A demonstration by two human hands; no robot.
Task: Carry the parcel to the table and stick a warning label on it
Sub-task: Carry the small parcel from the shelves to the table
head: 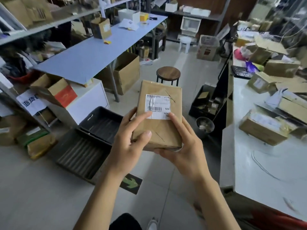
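I hold a flat brown parcel [160, 90] wrapped in tape, with a white shipping label on top, in front of me above the floor. My left hand [131, 141] grips its near left edge, thumb and forefinger resting on top. My right hand [184, 146] supports the near right corner from below, its thumb touching the shipping label. A long blue table [93, 53] stretches away on the left. A white table [252, 165] runs along the right. No warning label can be made out.
A round wooden stool [168, 74] stands ahead in the aisle. Black plastic crates [93, 135] lie on the floor at the left, another crate [206, 102] and a small bin [204, 126] at the right. Cardboard boxes [264, 130] crowd the white table. Shelves line the left.
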